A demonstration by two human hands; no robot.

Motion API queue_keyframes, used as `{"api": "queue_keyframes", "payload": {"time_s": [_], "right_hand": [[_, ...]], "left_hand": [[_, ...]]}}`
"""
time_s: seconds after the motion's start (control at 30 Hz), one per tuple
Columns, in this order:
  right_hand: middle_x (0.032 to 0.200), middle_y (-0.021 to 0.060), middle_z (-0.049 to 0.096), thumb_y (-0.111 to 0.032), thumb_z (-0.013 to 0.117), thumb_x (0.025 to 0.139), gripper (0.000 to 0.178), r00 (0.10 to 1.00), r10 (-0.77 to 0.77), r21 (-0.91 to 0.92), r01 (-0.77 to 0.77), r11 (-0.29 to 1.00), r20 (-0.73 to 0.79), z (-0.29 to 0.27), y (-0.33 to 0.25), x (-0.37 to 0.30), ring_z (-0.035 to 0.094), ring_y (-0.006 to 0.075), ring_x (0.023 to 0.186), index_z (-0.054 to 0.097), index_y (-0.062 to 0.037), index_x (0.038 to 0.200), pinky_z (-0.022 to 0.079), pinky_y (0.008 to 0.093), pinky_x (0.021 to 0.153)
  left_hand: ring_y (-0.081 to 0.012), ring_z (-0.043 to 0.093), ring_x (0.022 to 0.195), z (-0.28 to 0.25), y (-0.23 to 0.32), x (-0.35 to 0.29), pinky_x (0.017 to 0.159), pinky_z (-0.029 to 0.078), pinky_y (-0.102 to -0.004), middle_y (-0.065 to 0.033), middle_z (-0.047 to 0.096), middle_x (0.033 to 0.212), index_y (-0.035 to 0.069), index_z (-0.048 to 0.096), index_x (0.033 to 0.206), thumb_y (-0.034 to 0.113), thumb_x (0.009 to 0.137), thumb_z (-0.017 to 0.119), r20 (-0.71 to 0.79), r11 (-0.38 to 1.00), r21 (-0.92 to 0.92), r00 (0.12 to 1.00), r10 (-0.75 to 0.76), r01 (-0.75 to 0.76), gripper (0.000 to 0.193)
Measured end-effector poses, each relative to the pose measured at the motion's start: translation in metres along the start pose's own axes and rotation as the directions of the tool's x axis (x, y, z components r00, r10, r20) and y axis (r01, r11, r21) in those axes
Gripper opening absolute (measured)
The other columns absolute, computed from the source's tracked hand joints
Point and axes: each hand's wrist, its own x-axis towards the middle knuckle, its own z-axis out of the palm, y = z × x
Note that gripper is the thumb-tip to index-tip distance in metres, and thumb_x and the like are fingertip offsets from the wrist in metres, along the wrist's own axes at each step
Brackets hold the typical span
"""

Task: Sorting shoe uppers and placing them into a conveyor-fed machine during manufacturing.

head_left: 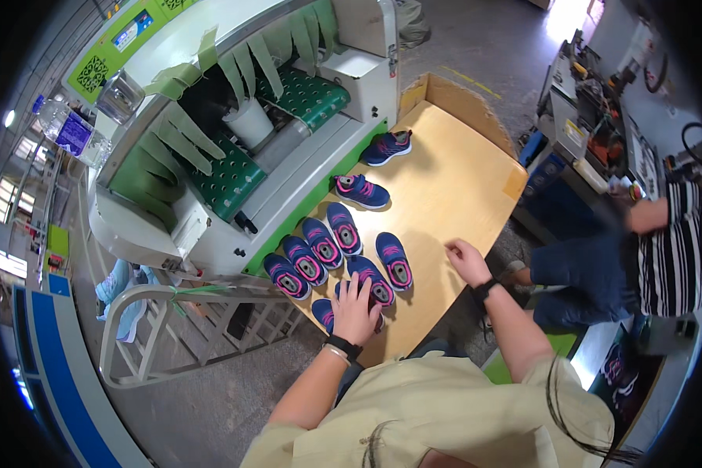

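Navy sneakers with pink trim stand on the light wooden tabletop (452,171). My left hand (356,312) lies over a sneaker (340,289) at the near end, its fingers bent down around the upper; most of that shoe is hidden beneath the palm. Touching or close beside it are another sneaker (323,313) and a sneaker (379,290). My right hand (468,263) hovers above the table's right edge, fingers curled in, with nothing visible in them. The closest shoe to it is a lone sneaker (394,261). Farther up sit a sneaker (362,192) and a sneaker (388,148).
A white machine (304,168) with green belts and hanging strips borders the table's left side. A grey metal rack (203,331) stands at lower left. Cardboard (464,109) rims the far table end. To the right, a person in a striped top (673,249) sits by a tool-covered bench (577,132).
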Motion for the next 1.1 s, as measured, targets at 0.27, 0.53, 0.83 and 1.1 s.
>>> {"api": "queue_keyframes", "payload": {"time_s": [0.27,0.53,0.83,1.1], "right_hand": [[0.112,0.0182,0.064,-0.022,0.080,0.071,0.066,0.900,-0.436,-0.261,0.418,0.870,-0.012,0.110,-0.103,0.193,0.060,0.0400,0.107,0.053,-0.0072,0.130,0.046,0.0452,0.099],[0.105,0.0212,0.066,-0.004,0.074,0.072,0.045,0.947,-0.303,-0.006,0.305,0.952,0.103,0.101,-0.086,0.207,0.061,0.0401,0.105,0.058,-0.0053,0.113,0.047,0.0443,0.091],[0.154,0.0170,0.034,0.011,0.056,0.078,0.060,0.948,-0.254,-0.335,0.306,0.891,0.189,-0.003,-0.014,0.062,0.030,0.0494,0.140,0.062,-0.0195,0.129,0.029,0.0497,0.117],[0.137,0.0289,0.042,0.000,0.067,0.077,0.030,0.970,-0.207,-0.175,0.184,0.967,-0.129,0.055,-0.033,0.043,0.038,0.0486,0.131,0.054,-0.0073,0.103,0.036,0.0483,0.109]], "left_hand": [[-0.0437,0.033,0.141,0.012,-0.013,-0.024,0.111,0.030,-0.0579,-0.0221,0.032,0.156,0.012,0.038,0.149,0.039,0.087,0.066,0.171,0.962,-0.192,0.971,-0.164,0.196,0.073],[-0.0386,0.040,0.134,0.009,-0.009,-0.024,0.107,0.032,-0.0494,-0.0209,0.038,0.151,0.010,0.045,0.143,0.038,0.089,0.063,0.054,0.985,-0.080,0.987,-0.151,0.155,0.064],[-0.0400,0.040,0.133,0.018,-0.011,-0.022,0.107,0.030,-0.0493,-0.0195,0.038,0.151,0.008,0.044,0.142,0.038,0.092,0.060,0.064,0.994,-0.011,0.992,-0.111,0.112,0.061],[-0.0389,0.039,0.135,0.023,-0.015,-0.024,0.107,0.031,-0.0496,-0.0197,0.037,0.152,0.010,0.042,0.144,0.040,0.093,0.059,0.079,0.996,-0.033,0.993,-0.084,0.087,0.062]]}}
